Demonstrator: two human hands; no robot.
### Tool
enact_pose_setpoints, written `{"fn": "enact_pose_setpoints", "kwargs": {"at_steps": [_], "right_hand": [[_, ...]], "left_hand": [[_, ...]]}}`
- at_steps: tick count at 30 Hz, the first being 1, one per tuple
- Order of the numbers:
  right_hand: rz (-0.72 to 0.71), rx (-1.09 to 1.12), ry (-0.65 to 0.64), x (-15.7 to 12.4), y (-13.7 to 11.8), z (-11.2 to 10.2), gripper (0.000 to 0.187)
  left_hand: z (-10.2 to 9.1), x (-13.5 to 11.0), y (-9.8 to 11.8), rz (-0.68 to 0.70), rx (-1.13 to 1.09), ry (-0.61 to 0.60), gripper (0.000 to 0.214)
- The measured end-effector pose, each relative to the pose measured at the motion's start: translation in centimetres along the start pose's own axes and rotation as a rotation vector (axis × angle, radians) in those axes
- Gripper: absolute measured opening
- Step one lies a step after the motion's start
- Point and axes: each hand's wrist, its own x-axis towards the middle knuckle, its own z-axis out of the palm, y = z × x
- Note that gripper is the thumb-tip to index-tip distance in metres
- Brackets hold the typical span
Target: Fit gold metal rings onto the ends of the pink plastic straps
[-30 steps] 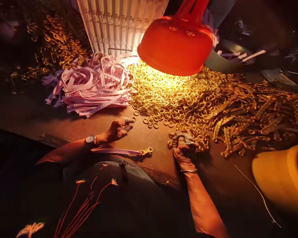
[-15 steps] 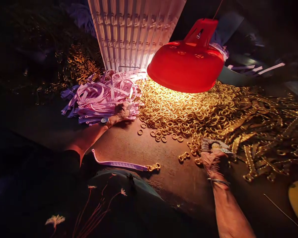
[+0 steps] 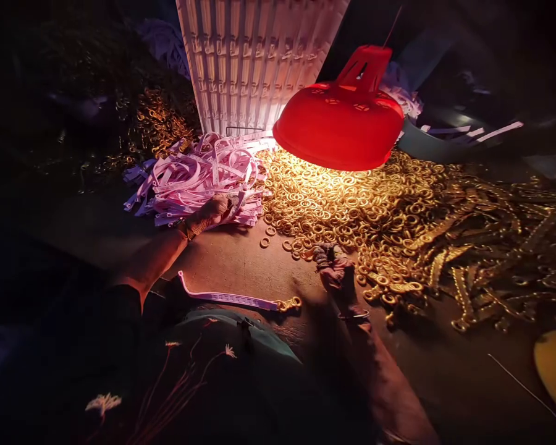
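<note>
My left hand (image 3: 214, 211) lies at the front of a heap of pink straps (image 3: 199, 176), its fingers curled onto a strap and partly lost among the others. At the front edge of a large pile of gold rings (image 3: 333, 198) is my right hand (image 3: 336, 267), in shadow, with wrapped fingers closed together. What its fingertips hold is too small and dark to make out. On the table before me rests a single pink strap (image 3: 231, 301) with a gold link piece (image 3: 289, 304) at its right end.
A red lamp (image 3: 340, 123) hangs low over the rings. Gold chain-like strips (image 3: 495, 247) spread on the right. A ridged pale panel (image 3: 264, 68) stands behind the straps. More gold pieces (image 3: 162, 123) lie at the back left, and a bowl (image 3: 429, 145) of straps stands behind the lamp.
My right hand has moved left from the gold strips to the front of the ring pile, and its fingers are now closed together. My left hand stays at the straps, shifted slightly left.
</note>
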Motion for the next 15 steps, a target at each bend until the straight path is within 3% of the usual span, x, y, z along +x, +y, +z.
{"fn": "enact_pose_setpoints", "kwargs": {"at_steps": [3,8,13,15], "right_hand": [[0.029,0.088,-0.141,0.5,-3.4,4.0,0.031],[-0.030,0.122,-0.268,0.6,-6.5,8.5,0.028],[-0.091,0.192,-0.512,1.2,-5.9,8.7,0.032],[-0.123,0.073,-0.462,2.8,-4.8,8.0,0.027]], "left_hand": [[1.1,-2.8,-1.3,0.085,0.133,-0.087,0.027],[3.2,-6.7,-6.3,0.134,0.187,-0.229,0.045],[3.6,-7.1,-9.9,-0.008,0.115,-0.306,0.040],[3.5,-6.9,-10.5,-0.050,0.093,-0.273,0.041]]}}
